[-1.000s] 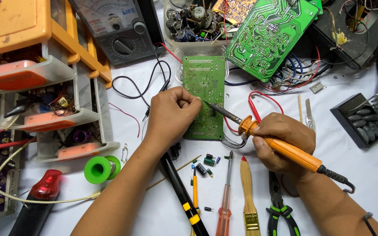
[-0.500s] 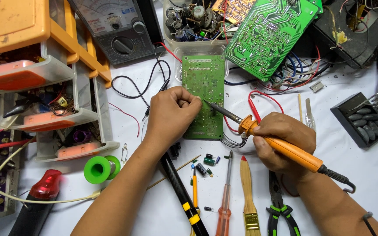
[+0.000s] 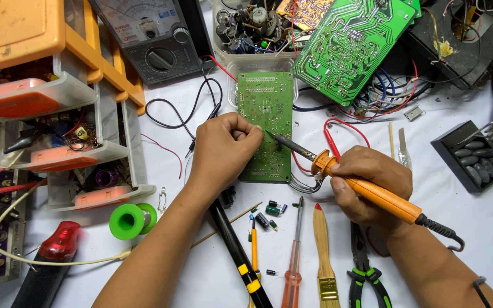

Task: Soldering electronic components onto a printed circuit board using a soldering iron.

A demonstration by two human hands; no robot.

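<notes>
No sleeves are seen: both forearms are bare right down to the frame edge. No gloves, rings or watch are worn on the left hand (image 3: 223, 149) or right hand (image 3: 369, 185). A thin dark band (image 3: 477, 283) is worn on the right forearm.

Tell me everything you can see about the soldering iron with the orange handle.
The soldering iron has a long orange handle with a wider orange collar, a dark metal shaft and a thin tip. A black cord leaves its rear end. The right hand holds the handle in a pen-like grip, tilted, tip pointing up-left. The tip meets the small green circuit board beside the left hand, which rests on that board.
</notes>
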